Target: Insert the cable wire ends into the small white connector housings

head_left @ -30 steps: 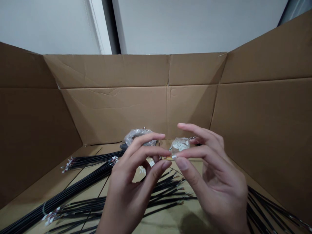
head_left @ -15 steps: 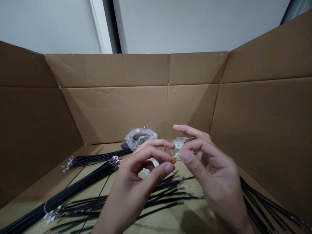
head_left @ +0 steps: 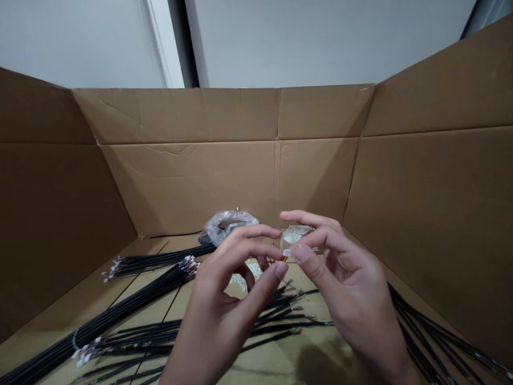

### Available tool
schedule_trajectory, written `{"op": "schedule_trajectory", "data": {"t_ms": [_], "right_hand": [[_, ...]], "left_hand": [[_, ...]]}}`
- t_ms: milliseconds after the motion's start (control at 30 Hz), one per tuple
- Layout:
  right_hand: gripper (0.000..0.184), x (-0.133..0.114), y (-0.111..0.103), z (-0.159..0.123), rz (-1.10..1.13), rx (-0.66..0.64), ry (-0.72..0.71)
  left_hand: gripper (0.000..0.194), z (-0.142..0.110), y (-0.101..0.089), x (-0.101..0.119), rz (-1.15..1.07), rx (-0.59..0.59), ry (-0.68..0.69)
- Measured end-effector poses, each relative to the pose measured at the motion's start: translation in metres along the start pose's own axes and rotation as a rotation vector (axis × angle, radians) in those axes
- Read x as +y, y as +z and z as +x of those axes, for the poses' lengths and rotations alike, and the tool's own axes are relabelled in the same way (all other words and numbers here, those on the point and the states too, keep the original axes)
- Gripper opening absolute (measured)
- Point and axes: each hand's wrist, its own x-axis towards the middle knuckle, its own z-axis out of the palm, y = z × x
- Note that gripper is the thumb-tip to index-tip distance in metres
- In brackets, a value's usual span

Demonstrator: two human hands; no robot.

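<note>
My left hand is raised over the cardboard floor, its thumb and index finger pinched around thin coloured wires, red and orange. Facing it, my right hand pinches a small white connector between thumb and index finger, its other fingers spread apart. The wires meet the connector between the two sets of fingertips; how far they sit inside it is too small to tell. Below and behind the hands, stripped ends of black cables lie side by side.
Cardboard walls enclose the back and sides. A bundle of black cables with white connectors lies left. More black cables lie right. Farther back are a clear plastic bag, a smaller bag and loose white connectors.
My left fingertips have shifted slightly, and the wires show now as red beside the connector. My right hand has moved a little to the left with the connector.
</note>
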Motion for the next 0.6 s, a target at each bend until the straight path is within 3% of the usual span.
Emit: {"op": "schedule_trajectory", "data": {"t_ms": [267,600], "right_hand": [[0.019,-0.0008,0.0015,0.0,0.023,-0.027,0.032],[0.019,0.0023,0.0048,-0.0001,0.07,0.008,0.07]], "left_hand": [[0.014,-0.0015,0.0033,0.0006,0.059,0.017,0.005],[0.015,-0.001,0.0037,0.0025,0.251,0.018,0.105]]}}
